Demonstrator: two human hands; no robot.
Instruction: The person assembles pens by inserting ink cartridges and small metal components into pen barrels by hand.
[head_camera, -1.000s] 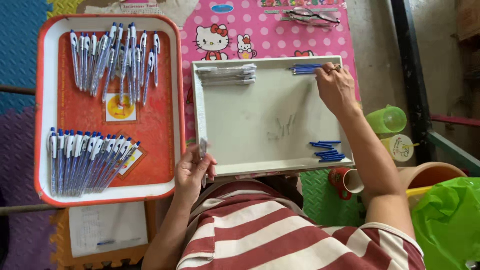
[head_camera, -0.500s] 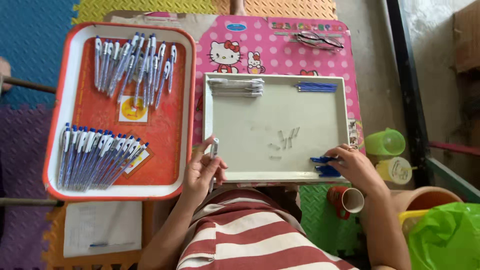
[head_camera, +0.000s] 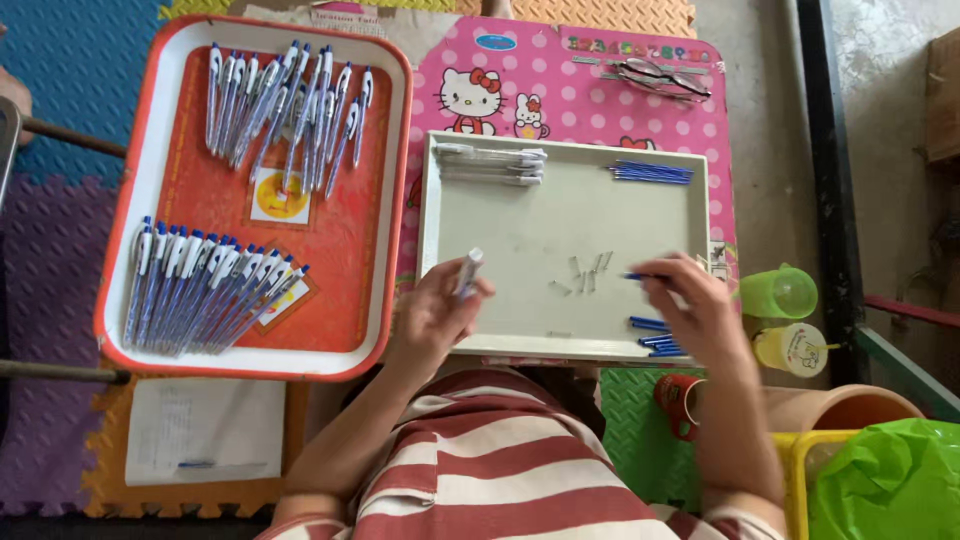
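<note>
I had my left hand (head_camera: 432, 312) at the near-left edge of the white tray (head_camera: 560, 345), fingers curled around a white pen barrel (head_camera: 468, 272) that stuck up and tilted over the tray's rim. My right hand (head_camera: 700, 305) hovered over the tray's right side, fingertips pinched on a thin blue refill (head_camera: 640, 276) pointing left. Small springs (head_camera: 590, 272) lay loose on the tray floor between my hands. More blue refills (head_camera: 652, 340) sat in the near-right corner, another bundle (head_camera: 652, 172) at the far right, and white barrels (head_camera: 492, 165) at the far left. Finished pens (head_camera: 205, 285) lined the orange tray (head_camera: 120, 300) beside it.
</note>
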